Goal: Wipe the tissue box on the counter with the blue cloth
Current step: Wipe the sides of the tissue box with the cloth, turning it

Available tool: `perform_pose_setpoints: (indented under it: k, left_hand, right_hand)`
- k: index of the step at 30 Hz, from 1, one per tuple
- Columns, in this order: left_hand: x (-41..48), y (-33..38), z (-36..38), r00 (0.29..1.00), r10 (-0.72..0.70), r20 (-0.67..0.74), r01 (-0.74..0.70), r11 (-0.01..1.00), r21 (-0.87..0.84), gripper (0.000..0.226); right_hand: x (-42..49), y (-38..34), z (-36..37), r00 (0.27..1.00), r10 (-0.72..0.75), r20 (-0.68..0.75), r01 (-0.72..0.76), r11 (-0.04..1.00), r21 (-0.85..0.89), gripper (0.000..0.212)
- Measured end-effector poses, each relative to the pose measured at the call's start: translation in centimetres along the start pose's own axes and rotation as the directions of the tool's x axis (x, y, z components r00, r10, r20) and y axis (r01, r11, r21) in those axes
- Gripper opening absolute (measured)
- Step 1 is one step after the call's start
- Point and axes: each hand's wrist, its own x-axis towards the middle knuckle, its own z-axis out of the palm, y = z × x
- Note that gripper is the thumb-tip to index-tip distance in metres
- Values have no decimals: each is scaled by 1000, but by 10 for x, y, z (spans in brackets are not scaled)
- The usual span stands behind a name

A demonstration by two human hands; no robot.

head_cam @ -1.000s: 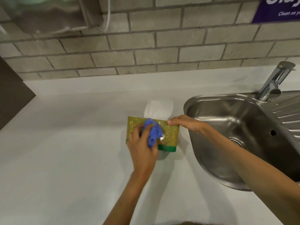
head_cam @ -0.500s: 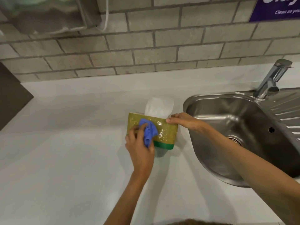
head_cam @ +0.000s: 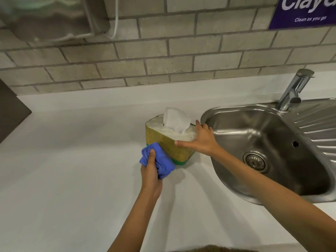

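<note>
A gold and green tissue box (head_cam: 179, 149) stands on the white counter (head_cam: 72, 160), just left of the sink, with a white tissue (head_cam: 175, 120) sticking up from its top. My right hand (head_cam: 201, 140) grips the box's right end, thumb on the front face and fingers over the far edge. My left hand (head_cam: 151, 170) holds the bunched blue cloth (head_cam: 160, 160) and presses it against the box's lower left front corner.
A steel sink (head_cam: 263, 146) with a drain (head_cam: 254, 161) and a tap (head_cam: 294, 90) lies right of the box. Behind runs a brick wall (head_cam: 163, 57) with a purple sign (head_cam: 305, 11) and a metal dispenser (head_cam: 54, 17). A dark panel (head_cam: 11, 110) is at far left.
The box has turned so its top now faces up. My left hand slid the cloth down from the upper front face to the lower left corner. My right hand spread wider on the box's right end.
</note>
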Motion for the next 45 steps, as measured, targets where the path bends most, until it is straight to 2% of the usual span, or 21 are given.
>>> perform_pose_setpoints:
  k: [4, 11, 14, 18, 22, 25, 28, 30, 32, 35, 38, 40, 42, 45]
  left_hand:
    - [2, -2, 5, 999, -43, -17, 44, 998, 51, 27]
    - [12, -1, 13, 994, -100, -52, 104, 989, 100, 32]
    - [21, 4, 12, 992, -111, -60, 118, 985, 124, 33]
    - [35, 14, 10, 995, -88, -57, 97, 976, 193, 31]
    - [43, 21, -10, 997, -59, -56, 71, 968, 239, 30]
    - [43, 20, -30, 998, -53, -38, 62, 959, 278, 12]
    - [41, 18, -38, 998, -59, -1, 56, 945, 322, 6]
    - [40, 18, -40, 998, -67, 6, 61, 944, 324, 5]
    - [43, 21, -42, 998, -63, -13, 64, 948, 312, 15]
    - [47, 27, -47, 999, -43, -31, 50, 948, 315, 22]
    - [49, 29, -50, 999, -31, -26, 38, 948, 317, 21]
    - [48, 27, -50, 999, -37, -19, 41, 946, 322, 20]
    - [46, 24, -49, 999, -43, -9, 44, 944, 327, 20]
    - [43, 23, -47, 999, -45, 6, 40, 939, 343, 20]
  right_hand:
    - [-10, -5, 12, 994, -30, -106, 22, 996, -81, 136]
    - [-23, -12, 22, 989, 19, -147, -35, 993, -110, 138]
    - [-28, -8, 12, 987, 36, -154, -45, 998, -49, 125]
    - [-37, -1, 3, 984, 25, -179, -26, 1000, -7, 92]
    - [-51, 12, -9, 992, 29, -124, -1, 975, 221, 63]
    - [-58, 18, -18, 995, -21, -95, 45, 964, 261, 48]
    - [-62, 17, -20, 994, -80, -79, 97, 962, 255, 43]
    - [-67, 15, -16, 995, -83, -62, 98, 951, 295, 51]
    - [-71, 14, -12, 997, -79, -20, 81, 945, 317, 58]
    - [-68, 12, -13, 994, -106, -35, 111, 973, 201, 67]
    - [-55, 18, -19, 948, -277, -156, 256, 957, -139, 90]
    - [-45, 23, -18, 909, -412, -66, 374, 873, -313, 100]
    - [-34, 25, -14, 870, -485, 86, 470, 764, -442, 99]
    - [-19, 28, -11, 832, -517, 201, 544, 690, -478, 89]
